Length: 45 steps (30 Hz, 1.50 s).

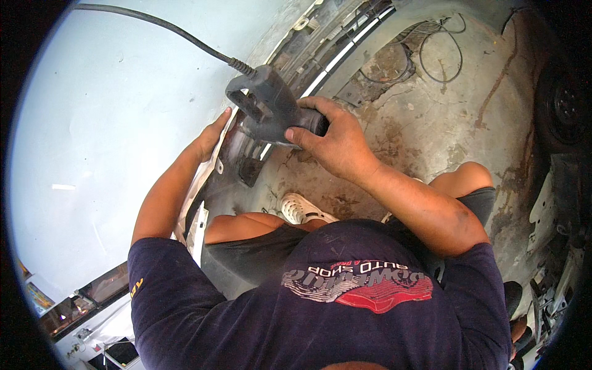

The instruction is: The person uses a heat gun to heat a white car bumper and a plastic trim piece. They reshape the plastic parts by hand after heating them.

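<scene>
My right hand [339, 142] grips a dusty dark-grey corded power tool [268, 98] at upper centre, thumb and fingers around its body; its black cable [154, 21] runs off to the upper left. The tool is held against or just over the edge of a large pale blue-white panel [117, 111], beside a dark, scuffed strip with metal tabs. My left hand [209, 139] rests on that panel edge, left of the tool, with its fingers stretched out; its thumb is hidden. Whether the tool touches the panel is unclear.
My bent knees and a pale perforated clog [302, 208] are below, on stained concrete floor [481, 142]. Loops of cable [441, 55] lie at upper right. A black wheel [564, 102] and assorted metal parts [552, 209] line the right side. A long slotted strip runs along the panel's far edge.
</scene>
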Each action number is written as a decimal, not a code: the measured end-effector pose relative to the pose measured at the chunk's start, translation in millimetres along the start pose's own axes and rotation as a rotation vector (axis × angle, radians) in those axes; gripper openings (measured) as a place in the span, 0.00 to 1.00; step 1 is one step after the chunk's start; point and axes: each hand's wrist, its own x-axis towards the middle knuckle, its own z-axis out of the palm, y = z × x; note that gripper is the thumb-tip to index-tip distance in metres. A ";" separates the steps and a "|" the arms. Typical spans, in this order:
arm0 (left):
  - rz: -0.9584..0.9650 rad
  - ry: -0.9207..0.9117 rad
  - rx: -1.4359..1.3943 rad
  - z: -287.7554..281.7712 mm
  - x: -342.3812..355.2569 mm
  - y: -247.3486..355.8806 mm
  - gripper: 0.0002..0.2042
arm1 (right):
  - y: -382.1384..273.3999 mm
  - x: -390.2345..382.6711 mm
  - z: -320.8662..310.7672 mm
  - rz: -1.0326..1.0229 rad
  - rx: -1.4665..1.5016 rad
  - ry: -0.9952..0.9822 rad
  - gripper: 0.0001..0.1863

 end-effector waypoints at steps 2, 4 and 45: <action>0.006 -0.007 -0.004 -5.4 6.7 -6.8 0.42 | -0.4 -0.2 0.1 0.000 -0.005 0.009 0.32; 0.015 -0.003 -0.026 -8.5 12.8 -13.4 0.43 | -0.6 0.3 -0.3 0.004 -0.009 0.015 0.32; 0.030 -0.054 -0.055 -13.5 34.0 -14.0 0.49 | 4.0 17.9 -20.7 0.002 -0.023 0.179 0.30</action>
